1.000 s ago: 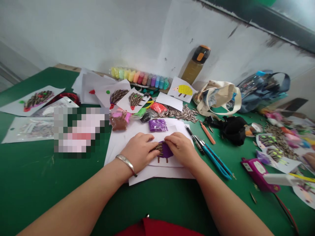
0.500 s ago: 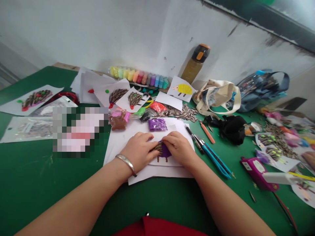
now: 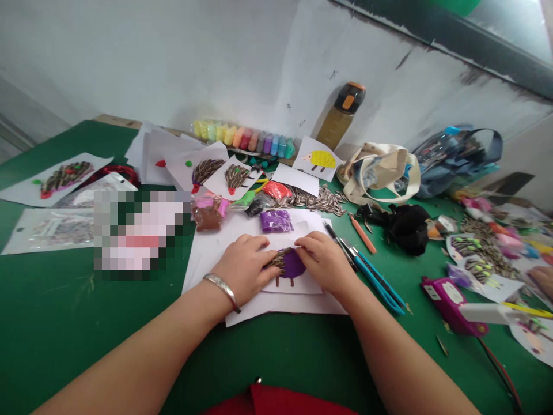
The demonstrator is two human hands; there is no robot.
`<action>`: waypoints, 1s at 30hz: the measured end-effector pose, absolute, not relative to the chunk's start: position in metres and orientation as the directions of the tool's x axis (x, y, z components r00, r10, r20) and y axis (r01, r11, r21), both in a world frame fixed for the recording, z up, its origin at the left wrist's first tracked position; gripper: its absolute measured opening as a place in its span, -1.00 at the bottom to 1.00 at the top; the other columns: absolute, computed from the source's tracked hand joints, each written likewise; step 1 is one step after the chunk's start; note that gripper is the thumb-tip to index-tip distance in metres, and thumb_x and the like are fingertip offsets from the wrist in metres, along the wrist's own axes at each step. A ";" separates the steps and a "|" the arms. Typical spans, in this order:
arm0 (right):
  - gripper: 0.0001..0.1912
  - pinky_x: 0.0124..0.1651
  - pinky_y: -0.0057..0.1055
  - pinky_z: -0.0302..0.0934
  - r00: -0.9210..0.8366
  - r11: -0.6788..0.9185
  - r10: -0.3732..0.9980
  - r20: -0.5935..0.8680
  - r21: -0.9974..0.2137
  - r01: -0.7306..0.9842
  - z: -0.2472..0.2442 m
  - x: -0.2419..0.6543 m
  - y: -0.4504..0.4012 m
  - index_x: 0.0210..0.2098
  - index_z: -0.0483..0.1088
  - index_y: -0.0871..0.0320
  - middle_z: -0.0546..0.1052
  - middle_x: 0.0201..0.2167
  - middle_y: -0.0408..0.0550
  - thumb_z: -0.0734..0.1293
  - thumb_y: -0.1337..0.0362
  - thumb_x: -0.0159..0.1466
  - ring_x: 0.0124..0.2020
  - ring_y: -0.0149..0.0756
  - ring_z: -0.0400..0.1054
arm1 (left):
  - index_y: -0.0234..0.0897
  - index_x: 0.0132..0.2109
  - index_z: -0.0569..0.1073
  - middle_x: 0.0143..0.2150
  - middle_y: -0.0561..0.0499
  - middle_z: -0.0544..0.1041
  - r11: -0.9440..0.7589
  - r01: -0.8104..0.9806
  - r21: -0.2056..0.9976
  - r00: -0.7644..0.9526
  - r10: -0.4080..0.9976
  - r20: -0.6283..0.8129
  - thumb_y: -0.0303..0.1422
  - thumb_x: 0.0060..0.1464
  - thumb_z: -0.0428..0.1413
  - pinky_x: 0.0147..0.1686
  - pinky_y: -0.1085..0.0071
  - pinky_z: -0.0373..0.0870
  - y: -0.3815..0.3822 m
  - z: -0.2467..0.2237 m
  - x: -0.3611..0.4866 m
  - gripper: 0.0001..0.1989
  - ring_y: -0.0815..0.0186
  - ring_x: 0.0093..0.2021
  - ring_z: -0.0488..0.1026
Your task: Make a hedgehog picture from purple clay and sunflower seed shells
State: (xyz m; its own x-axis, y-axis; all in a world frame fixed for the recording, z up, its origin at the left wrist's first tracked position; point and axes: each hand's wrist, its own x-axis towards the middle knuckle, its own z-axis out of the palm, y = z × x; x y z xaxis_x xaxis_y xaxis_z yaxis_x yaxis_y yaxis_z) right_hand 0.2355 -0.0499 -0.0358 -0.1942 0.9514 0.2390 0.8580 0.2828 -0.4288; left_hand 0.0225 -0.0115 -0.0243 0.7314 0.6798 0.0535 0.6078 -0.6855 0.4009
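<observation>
A purple clay hedgehog body [image 3: 294,264] with two brown legs lies on a white sheet [image 3: 307,287] in front of me. Striped sunflower seeds [image 3: 279,261] cover its left part. My left hand [image 3: 247,266], a silver bangle at the wrist, rests over that seeded side with fingers apart, pressing on seeds and paper. At the upper right edge of the purple clay is my right hand [image 3: 325,262], thumb and fingertips pinched together; whatever they hold is too small to make out. A wrapped purple clay packet [image 3: 276,221] sits just beyond the hands.
Beyond the papers lie a sunflower seed pile [image 3: 322,199] and clay packets [image 3: 208,214]. Blue tweezers [image 3: 380,282] and an orange clay tool [image 3: 363,234] are on the right, near a magenta device [image 3: 454,304]. A bottle [image 3: 343,115] leans at the wall. Another person's hand [image 3: 542,279] shows far right.
My right hand has shifted slightly right and lifted off the purple clay, so more of it shows. The left hand stays on the seeds. The view has tilted slightly.
</observation>
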 end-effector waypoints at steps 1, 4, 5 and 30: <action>-0.79 -0.16 -0.34 0.22 -0.192 0.280 0.952 0.237 -0.424 0.861 -0.036 0.236 -0.050 -0.22 0.50 0.13 0.47 -0.32 -0.01 0.21 0.34 0.33 -0.25 -0.24 0.35 | -0.21 0.02 0.53 0.02 -0.15 0.46 -0.685 0.607 0.402 0.731 0.681 0.056 -0.18 0.20 0.06 0.03 0.09 0.30 -0.012 -0.024 0.023 -0.66 0.08 -0.04 0.37; -0.78 -0.16 -0.35 0.21 -0.228 0.301 0.948 0.220 -0.396 0.868 -0.036 0.235 -0.050 -0.31 0.50 0.13 0.46 -0.37 -0.02 0.21 0.34 0.33 -0.27 -0.25 0.34 | -0.24 0.07 0.51 0.04 -0.17 0.46 -0.681 0.609 0.407 0.726 0.685 0.058 -0.19 0.19 0.08 0.04 0.07 0.29 -0.012 -0.025 0.023 -0.63 0.06 -0.03 0.38; -0.77 -0.16 -0.35 0.20 -0.242 0.310 0.946 0.215 -0.385 0.870 -0.036 0.234 -0.049 -0.32 0.50 0.14 0.46 -0.38 -0.02 0.21 0.35 0.33 -0.28 -0.25 0.33 | -0.24 0.07 0.51 0.04 -0.18 0.46 -0.679 0.611 0.408 0.725 0.686 0.055 -0.19 0.19 0.08 0.05 0.07 0.29 -0.012 -0.025 0.023 -0.63 0.06 -0.02 0.38; -0.76 -0.21 -0.40 0.14 -0.240 0.302 0.948 0.210 -0.343 0.890 -0.039 0.225 -0.049 -0.37 0.49 0.18 0.43 -0.42 -0.03 0.20 0.39 0.33 -0.31 -0.28 0.30 | -0.23 0.10 0.50 0.13 -0.17 0.42 -0.661 0.659 0.358 0.713 0.701 -0.018 -0.16 0.18 0.09 0.09 0.06 0.28 -0.016 -0.019 0.026 -0.59 0.04 0.03 0.34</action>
State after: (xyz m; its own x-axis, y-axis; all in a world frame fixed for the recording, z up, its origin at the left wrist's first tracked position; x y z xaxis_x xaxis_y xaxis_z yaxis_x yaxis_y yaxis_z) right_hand 0.2254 -0.0490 -0.0387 -0.2403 0.9477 0.2102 0.8896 0.3016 -0.3430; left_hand 0.0259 -0.0161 -0.0193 0.7129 0.7010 -0.0185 0.6592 -0.6610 0.3585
